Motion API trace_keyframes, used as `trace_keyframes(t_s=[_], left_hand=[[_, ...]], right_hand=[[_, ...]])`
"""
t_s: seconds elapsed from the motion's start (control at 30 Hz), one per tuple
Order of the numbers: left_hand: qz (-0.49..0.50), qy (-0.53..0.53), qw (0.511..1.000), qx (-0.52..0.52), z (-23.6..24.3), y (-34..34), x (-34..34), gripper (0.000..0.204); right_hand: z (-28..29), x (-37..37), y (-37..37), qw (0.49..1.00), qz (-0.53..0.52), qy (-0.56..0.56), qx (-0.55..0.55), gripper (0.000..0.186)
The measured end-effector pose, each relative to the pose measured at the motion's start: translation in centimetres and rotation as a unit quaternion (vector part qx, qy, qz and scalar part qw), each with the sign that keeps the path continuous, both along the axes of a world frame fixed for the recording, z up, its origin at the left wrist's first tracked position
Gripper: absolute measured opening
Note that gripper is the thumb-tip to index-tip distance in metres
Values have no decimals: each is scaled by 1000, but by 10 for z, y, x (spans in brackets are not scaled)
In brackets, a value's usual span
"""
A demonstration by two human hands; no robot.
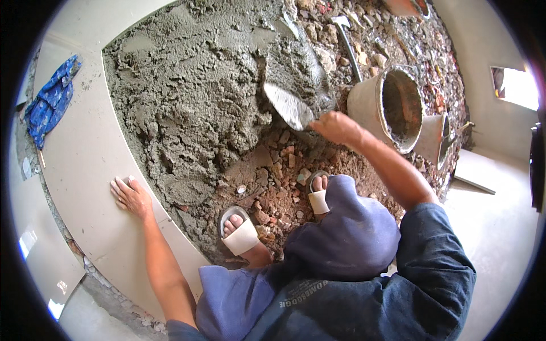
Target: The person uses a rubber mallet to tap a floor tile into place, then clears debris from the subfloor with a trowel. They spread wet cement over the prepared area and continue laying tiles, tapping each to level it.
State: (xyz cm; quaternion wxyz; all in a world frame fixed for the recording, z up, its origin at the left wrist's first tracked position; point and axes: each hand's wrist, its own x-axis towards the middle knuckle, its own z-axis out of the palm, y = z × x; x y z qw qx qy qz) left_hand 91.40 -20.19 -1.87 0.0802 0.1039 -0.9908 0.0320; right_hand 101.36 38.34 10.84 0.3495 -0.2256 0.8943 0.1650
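Observation:
My right hand is closed around the handle of a trowel, whose pale, mortar-smeared blade points up and left. The blade touches the near right part of a broad bed of wet grey mortar, lumpy over most of its surface. On the left, my left hand lies flat with fingers spread on a large beige floor tile that borders the mortar. Nothing is in that hand. The trowel's handle is mostly hidden in my right fist.
My sandalled feet stand on rubble before the mortar. A mortar-stained bucket lies tipped on the right, with another bucket beside it. Beyond them rests a hammer-like tool. A blue patterned cloth lies on the tiles at far left.

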Motion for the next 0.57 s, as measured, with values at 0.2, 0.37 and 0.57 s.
trace_keyframes(t_s=[0.2,0.37,0.57], left_hand=[[11,6,1000,9,-4,0,-1,59],[11,6,1000,13,-1,1,3,57],[9,18,999,35,0,1,-5,58]], right_hand=[[28,51,-44,901,-422,9,-103,51],[49,68,-19,901,-424,-18,-89,44],[16,68,3,880,-457,-79,-101,45]])
